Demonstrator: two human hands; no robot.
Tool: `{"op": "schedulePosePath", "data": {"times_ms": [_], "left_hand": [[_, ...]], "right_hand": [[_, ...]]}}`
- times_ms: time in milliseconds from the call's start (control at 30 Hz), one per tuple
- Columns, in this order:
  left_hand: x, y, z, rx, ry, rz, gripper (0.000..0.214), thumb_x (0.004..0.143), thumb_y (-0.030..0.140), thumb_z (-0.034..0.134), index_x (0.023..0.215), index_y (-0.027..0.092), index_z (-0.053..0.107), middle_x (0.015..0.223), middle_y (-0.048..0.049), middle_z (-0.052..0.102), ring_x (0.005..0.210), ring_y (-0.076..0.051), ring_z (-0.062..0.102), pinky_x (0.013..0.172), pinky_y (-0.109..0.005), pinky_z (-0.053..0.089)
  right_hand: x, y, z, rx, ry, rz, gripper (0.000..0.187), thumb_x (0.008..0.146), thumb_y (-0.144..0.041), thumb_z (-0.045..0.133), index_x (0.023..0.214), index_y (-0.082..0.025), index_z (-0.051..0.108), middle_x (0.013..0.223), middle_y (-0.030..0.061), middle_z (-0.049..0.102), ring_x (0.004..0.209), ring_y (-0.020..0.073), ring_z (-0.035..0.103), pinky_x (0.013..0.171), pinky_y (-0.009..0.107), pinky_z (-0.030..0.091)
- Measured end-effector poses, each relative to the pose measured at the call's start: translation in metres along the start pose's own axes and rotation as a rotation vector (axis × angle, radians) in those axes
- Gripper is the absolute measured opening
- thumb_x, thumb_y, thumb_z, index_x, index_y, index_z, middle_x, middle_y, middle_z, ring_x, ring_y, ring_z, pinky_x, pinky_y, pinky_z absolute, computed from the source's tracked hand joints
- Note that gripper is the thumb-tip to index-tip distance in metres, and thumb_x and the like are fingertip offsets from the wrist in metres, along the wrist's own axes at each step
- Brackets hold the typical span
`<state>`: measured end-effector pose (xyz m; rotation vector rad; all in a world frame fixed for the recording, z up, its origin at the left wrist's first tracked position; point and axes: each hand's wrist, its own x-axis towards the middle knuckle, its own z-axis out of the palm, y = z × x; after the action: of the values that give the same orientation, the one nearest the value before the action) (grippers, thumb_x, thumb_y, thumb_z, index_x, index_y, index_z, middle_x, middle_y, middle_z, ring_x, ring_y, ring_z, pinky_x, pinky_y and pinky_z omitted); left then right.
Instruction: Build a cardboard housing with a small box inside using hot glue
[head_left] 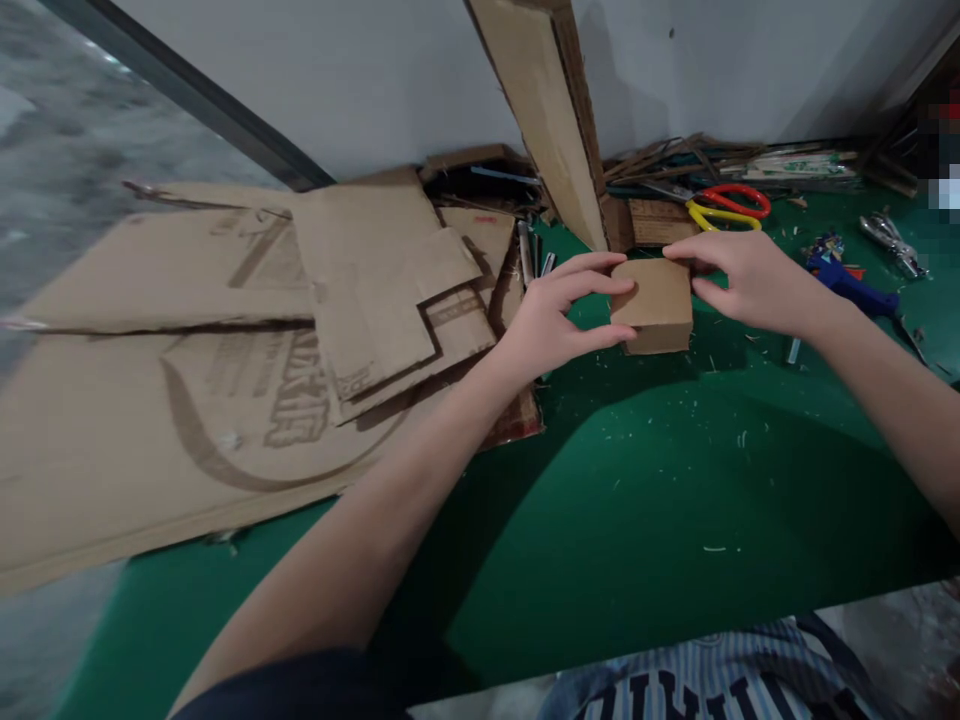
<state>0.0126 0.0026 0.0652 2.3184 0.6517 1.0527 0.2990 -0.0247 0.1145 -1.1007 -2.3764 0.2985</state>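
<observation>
Between the left hand (547, 318) and right hand (754, 275), both half-curled and gripping its opposite sides, sits a small cardboard box (654, 295), equally near each, without evident long axis.

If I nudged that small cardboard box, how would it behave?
The small cardboard box is probably light for its size, judging by its cardboard faces. Its squared shape suggests sliding, not rolling. It seems fairly stiff: no obvious dent shows where the left hand and right hand touch it.
</observation>
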Motion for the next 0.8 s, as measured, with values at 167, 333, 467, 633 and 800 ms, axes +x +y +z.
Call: {"op": "schedulePosePath", "data": {"times_ms": [167, 333, 467, 633, 800], "left_hand": [[0.001, 0.003, -0.003, 0.002, -0.019, -0.023, 0.059, 0.081, 0.069, 0.080, 0.122, 0.026, 0.076, 0.147, -0.0147, 0.066, 0.134, -0.033, 0.066, 0.109, -0.049, 0.061], [0.000, 0.000, 0.000, -0.016, -0.017, -0.034, 0.061, 0.079, 0.071, 0.080, 0.121, 0.027, 0.077, 0.147, -0.0137, 0.066, 0.136, -0.034, 0.065, 0.106, -0.049, 0.064], [0.000, -0.001, 0.000, -0.024, -0.018, -0.024, 0.060, 0.080, 0.070, 0.081, 0.122, 0.027, 0.076, 0.147, -0.0142, 0.066, 0.135, -0.034, 0.065, 0.104, -0.048, 0.064], [0.001, 0.002, -0.002, 0.010, -0.024, -0.010, 0.058, 0.081, 0.069, 0.080, 0.121, 0.027, 0.076, 0.146, -0.0146, 0.066, 0.134, -0.033, 0.065, 0.105, -0.048, 0.063], [0.002, 0.005, -0.002, 0.055, -0.037, -0.016, 0.060, 0.082, 0.071, 0.079, 0.121, 0.026, 0.075, 0.147, -0.0147, 0.066, 0.135, -0.033, 0.065, 0.111, -0.050, 0.059]], "right_hand": [[0.000, 0.001, 0.018, -0.062, 0.120, 0.007, 0.041, 0.093, -0.015, 0.049, 0.125, -0.021, 0.074, 0.125, 0.0120, 0.078, 0.117, 0.0333, 0.072, 0.100, 0.055, 0.056], [-0.001, 0.005, 0.026, -0.040, 0.164, 0.022, 0.038, 0.093, -0.016, 0.047, 0.121, -0.021, 0.073, 0.120, 0.0116, 0.078, 0.112, 0.0316, 0.072, 0.100, 0.053, 0.055], [-0.001, 0.006, 0.028, -0.042, 0.180, 0.026, 0.034, 0.092, -0.016, 0.047, 0.116, -0.020, 0.071, 0.117, 0.0123, 0.078, 0.109, 0.0310, 0.072, 0.097, 0.050, 0.055], [0.000, 0.005, 0.031, -0.058, 0.207, 0.031, 0.031, 0.092, -0.018, 0.048, 0.113, -0.021, 0.071, 0.113, 0.0110, 0.078, 0.106, 0.0308, 0.072, 0.094, 0.048, 0.055], [0.000, 0.005, 0.033, -0.053, 0.212, 0.048, 0.030, 0.094, -0.020, 0.048, 0.112, -0.021, 0.071, 0.111, 0.0114, 0.078, 0.103, 0.0310, 0.072, 0.092, 0.048, 0.054]]}}
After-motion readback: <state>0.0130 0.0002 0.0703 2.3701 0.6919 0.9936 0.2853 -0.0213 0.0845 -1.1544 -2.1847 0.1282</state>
